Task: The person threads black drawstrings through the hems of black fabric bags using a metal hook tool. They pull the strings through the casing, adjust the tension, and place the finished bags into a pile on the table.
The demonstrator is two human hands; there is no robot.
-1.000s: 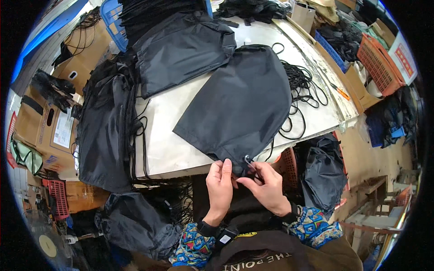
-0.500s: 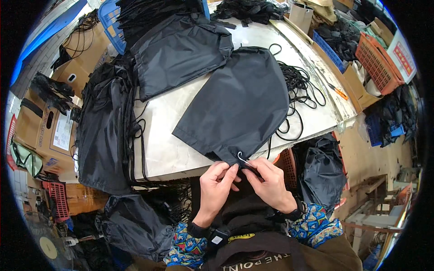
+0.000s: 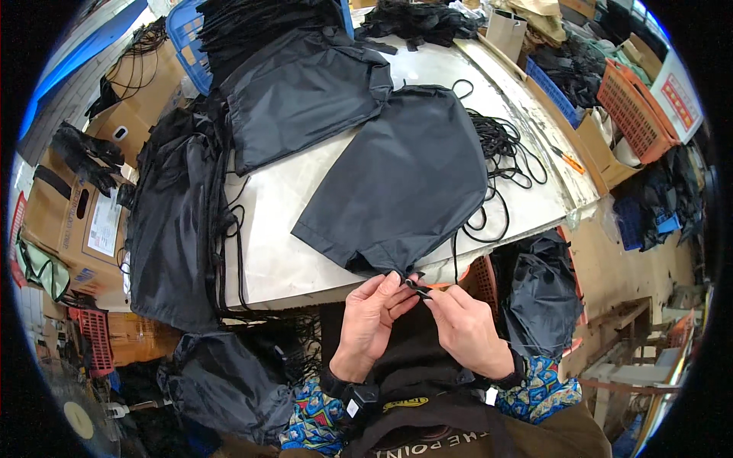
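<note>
At the table's near edge, black bag [image 3: 405, 183] corner pinched between left hand [image 3: 372, 320] and right hand [image 3: 463, 330].

A cluttered workroom: a white table [image 3: 290, 252], cardboard boxes [image 3: 72, 221] left, an orange crate [image 3: 634, 114] right, brown floor [image 3: 634, 275].

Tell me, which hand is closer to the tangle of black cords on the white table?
Right. The right hand sits below the tangle of black cords, on that same side. The left hand is farther over, pinching the black fabric bag at its corner.
</note>
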